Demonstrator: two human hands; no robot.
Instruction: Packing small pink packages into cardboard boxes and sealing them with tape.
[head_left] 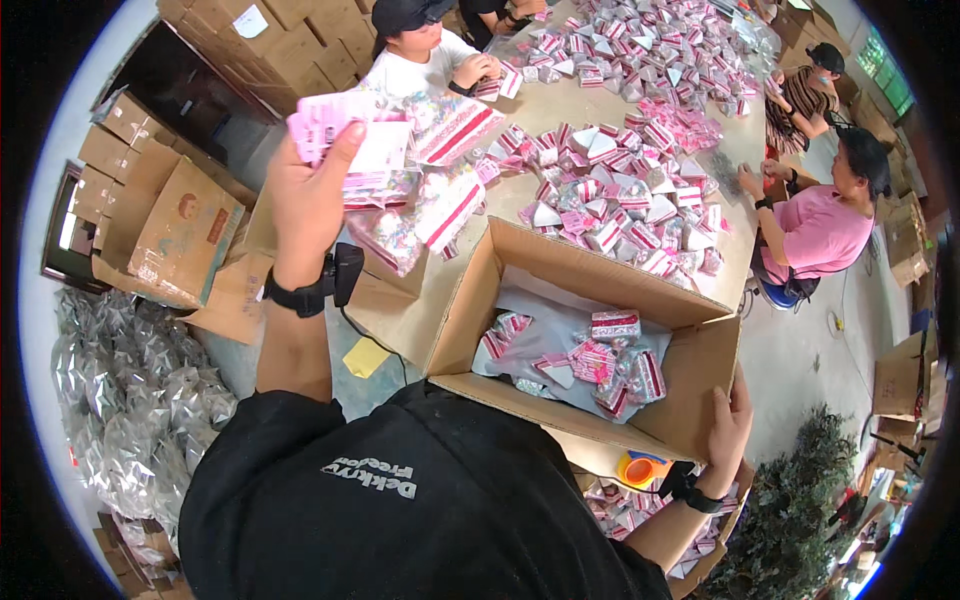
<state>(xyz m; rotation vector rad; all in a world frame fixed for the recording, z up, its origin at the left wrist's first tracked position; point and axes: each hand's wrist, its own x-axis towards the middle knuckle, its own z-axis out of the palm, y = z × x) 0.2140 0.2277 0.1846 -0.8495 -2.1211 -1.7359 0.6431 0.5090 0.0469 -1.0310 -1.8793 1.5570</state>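
My left hand (312, 195) is raised at the upper left, closed around the pink and white cards of several clear packets (440, 205). The packets hang to the right of the fingers, and their bags have white and dark pink striped sides. At the right end of an open cardboard box (590, 424), my right hand (727, 430) grips the wall. Inside the box, a pale plastic liner (530, 310) lies under several similar small packets (615, 365).
A large pile of pink and white packets (620, 190) covers much of the table (385, 300). Co-workers sit along both sides. A roll of orange tape (640, 468) and another box of packets (700, 555) are below the open box. Silver bags (130, 390) stand at left.
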